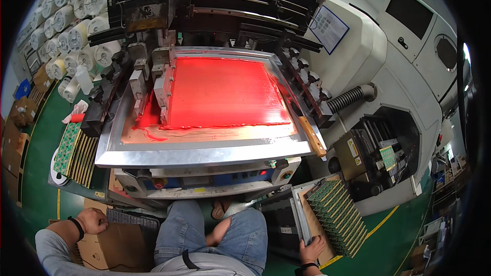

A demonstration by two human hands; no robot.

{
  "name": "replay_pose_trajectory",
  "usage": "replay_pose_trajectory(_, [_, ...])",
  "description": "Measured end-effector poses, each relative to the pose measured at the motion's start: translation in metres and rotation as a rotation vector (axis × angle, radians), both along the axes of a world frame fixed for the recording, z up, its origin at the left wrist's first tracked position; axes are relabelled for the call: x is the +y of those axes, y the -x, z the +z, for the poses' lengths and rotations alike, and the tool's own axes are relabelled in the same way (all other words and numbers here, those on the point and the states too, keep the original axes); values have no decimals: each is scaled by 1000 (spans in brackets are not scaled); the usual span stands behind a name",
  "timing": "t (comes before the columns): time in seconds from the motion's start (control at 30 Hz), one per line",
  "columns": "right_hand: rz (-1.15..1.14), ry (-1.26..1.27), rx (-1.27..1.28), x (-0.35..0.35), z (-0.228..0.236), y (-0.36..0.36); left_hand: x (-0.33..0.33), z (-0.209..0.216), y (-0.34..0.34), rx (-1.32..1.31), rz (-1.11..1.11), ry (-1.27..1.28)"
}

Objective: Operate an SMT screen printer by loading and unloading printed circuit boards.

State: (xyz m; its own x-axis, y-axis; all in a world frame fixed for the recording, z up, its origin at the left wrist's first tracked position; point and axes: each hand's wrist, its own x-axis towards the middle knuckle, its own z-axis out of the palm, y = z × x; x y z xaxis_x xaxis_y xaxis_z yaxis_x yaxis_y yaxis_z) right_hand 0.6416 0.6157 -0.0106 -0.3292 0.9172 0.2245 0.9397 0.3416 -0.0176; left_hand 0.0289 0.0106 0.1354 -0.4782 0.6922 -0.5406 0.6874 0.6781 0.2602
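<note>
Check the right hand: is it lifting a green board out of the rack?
No, the right hand rests on the near edge of the tray holding the green boards, gripping none.

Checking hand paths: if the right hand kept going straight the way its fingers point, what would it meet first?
The right hand points up along the tray; it would probably meet the slanted row of green circuit boards first, though depth is unclear.

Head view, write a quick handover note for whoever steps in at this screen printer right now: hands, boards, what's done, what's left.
Left hand: resting on top of the cardboard box by the left knee, holding nothing.
Right hand: gripping the lower edge of the tray of green circuit boards.
More green boards stand racked left of the machine.
Screen frame: red ink spread across the mesh; wooden-handled spatula lies on its right edge.
Done: screen inked. Left: no board in hand; I cannot tell which stack is printed.
</note>
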Motion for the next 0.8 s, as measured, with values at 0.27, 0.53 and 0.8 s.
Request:
replay_pose_trajectory(0.27, [-8, 52, 19, -6, 4, 4, -5, -1, -1, 4, 21, 19])
replay_pose_trajectory(0.53, [0, 32, 21, -3, 4, 1, 3, 0, 0, 5, -5, 17])
replay_pose_trajectory(0.8, [-75, 84, -1, -1, 11, 13, -1, -1, 2, 6, -11, -29])
